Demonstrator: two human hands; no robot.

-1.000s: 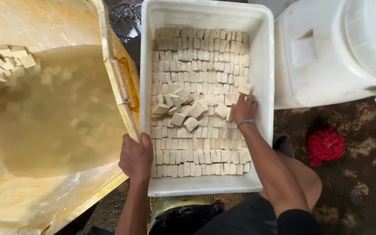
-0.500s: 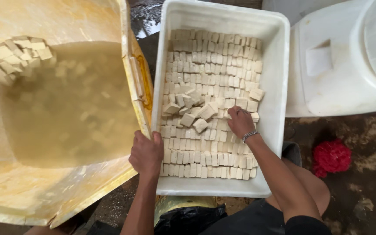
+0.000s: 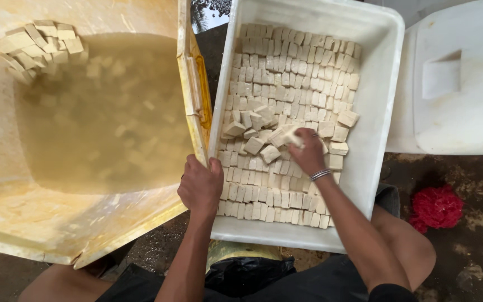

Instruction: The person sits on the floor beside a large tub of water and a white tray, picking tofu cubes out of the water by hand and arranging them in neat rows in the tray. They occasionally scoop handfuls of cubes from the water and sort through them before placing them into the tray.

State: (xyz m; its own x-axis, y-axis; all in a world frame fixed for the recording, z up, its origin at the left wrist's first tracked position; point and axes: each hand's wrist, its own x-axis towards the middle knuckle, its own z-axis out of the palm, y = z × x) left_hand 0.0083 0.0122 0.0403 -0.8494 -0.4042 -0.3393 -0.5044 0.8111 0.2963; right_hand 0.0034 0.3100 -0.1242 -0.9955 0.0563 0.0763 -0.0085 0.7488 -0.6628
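Over the white crate: the right hand [image 3: 307,152] was down among loose tofu cubes [image 3: 264,136], fingers curled round one pale piece [image 3: 293,138], a thin bracelet [image 3: 321,174] on its wrist.
Left hand: the left hand [image 3: 200,187] was clamped shut on the near corner of the yellow tub [image 3: 191,84], right where its rim met the crate's wall.
Tofu: neat rows of cut blocks [image 3: 294,67] filled the white crate [image 3: 384,112], with a tumbled heap in the middle, touching the right hand.
Yellow tub: it was tilted, holding cloudy brownish water [image 3: 102,117]; more tofu cubes [image 3: 37,45] were heaped in its far left corner, and others showed dimly under the water.
Beyond: a white container [image 3: 459,84] stood just beside the crate on the right, and a red mesh bundle [image 3: 436,207] lay on the wet ground [image 3: 476,251] by the person's knee.
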